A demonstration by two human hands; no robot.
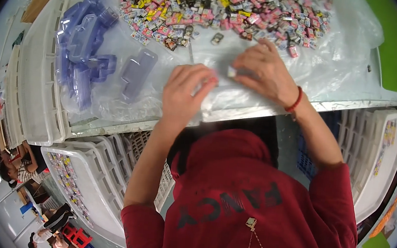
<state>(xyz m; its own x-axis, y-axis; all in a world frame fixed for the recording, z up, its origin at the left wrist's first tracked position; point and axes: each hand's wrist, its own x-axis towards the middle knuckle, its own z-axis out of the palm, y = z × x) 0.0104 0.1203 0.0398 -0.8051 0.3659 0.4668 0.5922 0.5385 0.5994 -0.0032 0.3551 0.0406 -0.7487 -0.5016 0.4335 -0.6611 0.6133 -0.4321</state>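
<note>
Head view, watched from far off: I see the right hand (263, 70), near the centre of the frame, with thumb and fingertips brought together on a small pale piece (232, 72), which pokes out toward the left hand (185, 90) across a narrow gap. Blur hides the piece's long axis from me. The left hand's thumb and index tip nearly meet, with a smear of pink there; I cannot tell whether they have hold of anything.

As I judge it, reach turns on this: the loose tray (138, 75) lies left of both hands, nearer the left one, its long axis slanting from upper right to lower left. The mound of little pieces (211, 15) spreads above them along the top of the frame, its lower edge closer to the right fingers. One dark piece (217, 39) sits apart, just below it.

The mound's pieces look blocky and shiny, in pink, black, yellow and white. The tray is thin, see-through, bluish-purple plastic with a stepped outline; similar trays (83, 37) make a tumbled heap at upper left. Under the trays I make out a crinkled clear sheet (117, 109), and ribbed white crates (43, 72) line the left side, edges bowed by the lens
</note>
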